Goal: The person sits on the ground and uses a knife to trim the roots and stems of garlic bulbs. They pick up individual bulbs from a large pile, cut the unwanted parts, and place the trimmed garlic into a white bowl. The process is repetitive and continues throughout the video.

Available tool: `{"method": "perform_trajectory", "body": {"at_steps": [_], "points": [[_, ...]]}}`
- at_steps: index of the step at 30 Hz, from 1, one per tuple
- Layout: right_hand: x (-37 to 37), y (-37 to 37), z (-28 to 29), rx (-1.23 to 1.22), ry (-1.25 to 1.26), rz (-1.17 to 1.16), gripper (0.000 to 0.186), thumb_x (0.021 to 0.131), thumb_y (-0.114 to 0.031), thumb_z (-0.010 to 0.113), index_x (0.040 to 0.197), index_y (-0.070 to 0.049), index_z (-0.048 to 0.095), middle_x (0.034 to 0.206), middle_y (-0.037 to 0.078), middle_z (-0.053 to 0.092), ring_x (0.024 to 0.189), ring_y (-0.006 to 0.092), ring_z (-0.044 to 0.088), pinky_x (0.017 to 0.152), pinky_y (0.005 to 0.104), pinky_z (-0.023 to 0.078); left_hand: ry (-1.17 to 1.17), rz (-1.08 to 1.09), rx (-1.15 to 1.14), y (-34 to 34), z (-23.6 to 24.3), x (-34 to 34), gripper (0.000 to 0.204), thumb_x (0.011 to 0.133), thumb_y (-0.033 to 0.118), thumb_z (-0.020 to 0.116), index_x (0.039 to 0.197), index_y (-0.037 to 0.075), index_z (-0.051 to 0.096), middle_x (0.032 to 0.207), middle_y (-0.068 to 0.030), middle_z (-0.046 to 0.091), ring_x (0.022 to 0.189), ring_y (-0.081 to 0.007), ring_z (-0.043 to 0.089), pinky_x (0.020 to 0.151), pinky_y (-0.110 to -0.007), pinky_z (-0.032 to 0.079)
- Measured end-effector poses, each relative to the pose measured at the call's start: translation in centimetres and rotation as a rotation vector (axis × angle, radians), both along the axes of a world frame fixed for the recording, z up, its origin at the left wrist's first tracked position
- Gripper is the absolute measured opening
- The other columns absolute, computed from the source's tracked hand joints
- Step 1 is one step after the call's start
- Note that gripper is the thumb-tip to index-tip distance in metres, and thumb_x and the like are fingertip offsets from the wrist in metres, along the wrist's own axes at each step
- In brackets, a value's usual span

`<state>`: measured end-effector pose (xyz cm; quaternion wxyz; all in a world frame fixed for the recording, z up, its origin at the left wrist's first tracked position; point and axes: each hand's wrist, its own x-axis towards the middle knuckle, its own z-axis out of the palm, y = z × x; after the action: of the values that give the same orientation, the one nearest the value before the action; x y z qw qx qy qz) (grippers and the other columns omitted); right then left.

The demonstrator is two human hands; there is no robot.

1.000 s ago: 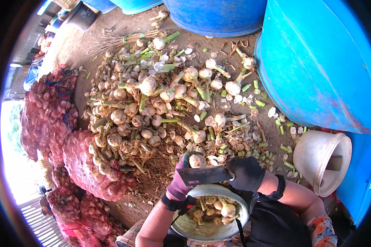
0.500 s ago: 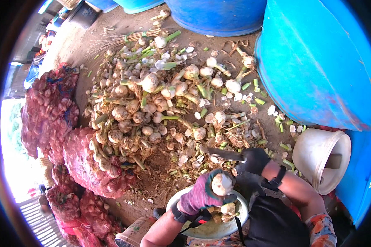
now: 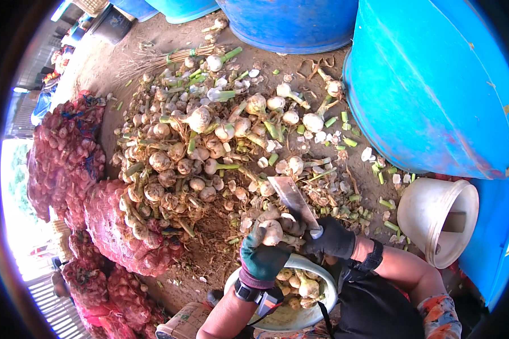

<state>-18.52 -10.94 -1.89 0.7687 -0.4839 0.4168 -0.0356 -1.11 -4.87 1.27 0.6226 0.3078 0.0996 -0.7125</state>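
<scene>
I observed the gloved left hand (image 3: 264, 259) closed around a garlic bulb (image 3: 271, 233), held near the far rim of a pale bowl (image 3: 332, 289) containing further bulbs. The gloved right hand (image 3: 329, 237) was closed on the handle of a knife (image 3: 293, 200), blade directed forward and left. A garlic heap (image 3: 178, 150) lay on the floor beyond.

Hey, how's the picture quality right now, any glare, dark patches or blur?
Head view: the opening at left is blown out to white; head view: the corners go black, with purple-blue fringing down the left rim; head view: the knife has a pale sheen near its tip; head view: the pile looks fairly sharp, without obvious blur.
</scene>
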Motion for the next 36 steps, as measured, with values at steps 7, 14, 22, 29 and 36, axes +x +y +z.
{"method": "perform_trajectory", "body": {"at_steps": [7,14,22,29,36], "points": [[-0.5,-1.4,0.0,-0.429,0.030,0.056,0.022,0.064,-0.013,0.072,0.077,-0.003,0.057,0.062,0.010,0.058,0.056,0.0191,0.056,0.056,0.0323,0.046,-0.931,-0.742,-0.066,0.3,0.9,2.4,0.032,0.082,0.020,0.064,0.107,0.000,0.061,0.102,-0.0150,0.063,0.089,-0.0213,0.062,0.082,-0.030,0.047],[-1.1,-2.2,-0.3,-0.562,0.222,-0.094,0.021,0.063,-0.015,0.073,0.071,-0.004,0.056,0.059,0.011,0.056,0.053,0.0212,0.055,0.053,0.0335,0.044,-1.128,-0.947,-0.019,0.3,-2.3,3.2,0.022,0.078,0.014,0.068,0.096,0.001,0.064,0.080,-0.0052,0.064,0.068,-0.0114,0.060,0.060,-0.025,0.049],[-2.2,0.5,-4.3,-0.363,0.376,0.453,0.037,0.066,-0.031,0.068,0.086,0.000,0.063,0.068,0.020,0.061,0.070,0.0337,0.063,0.066,0.0413,0.050,-0.375,-0.443,0.037,1.1,0.0,2.7,0.014,0.078,0.010,0.065,0.082,-0.003,0.064,0.074,-0.0094,0.063,0.065,-0.0131,0.060,0.058,-0.025,0.047],[-2.7,-1.6,-3.2,-0.221,0.389,0.129,0.026,0.066,-0.023,0.070,0.078,-0.001,0.066,0.064,0.012,0.064,0.062,0.0203,0.063,0.061,0.0340,0.050,-1.108,-1.028,-0.594,-0.1,-0.8,5.7,0.058,0.076,0.033,0.070,0.122,0.002,0.052,0.116,-0.0152,0.056,0.108,-0.0291,0.053,0.090,-0.038,0.042],[-1.4,-1.0,-2.5,-0.221,0.448,-0.039,0.047,0.061,-0.016,0.077,0.100,0.000,0.056,0.081,0.011,0.063,0.069,0.0201,0.060,0.060,0.0358,0.049,-2.223,-1.611,-0.234,-7.9,-9.4,7.5,0.044,0.078,0.017,0.052,0.121,0.011,0.051,0.113,-0.0172,0.053,0.111,-0.0322,0.047,0.097,-0.048,0.033]]}}
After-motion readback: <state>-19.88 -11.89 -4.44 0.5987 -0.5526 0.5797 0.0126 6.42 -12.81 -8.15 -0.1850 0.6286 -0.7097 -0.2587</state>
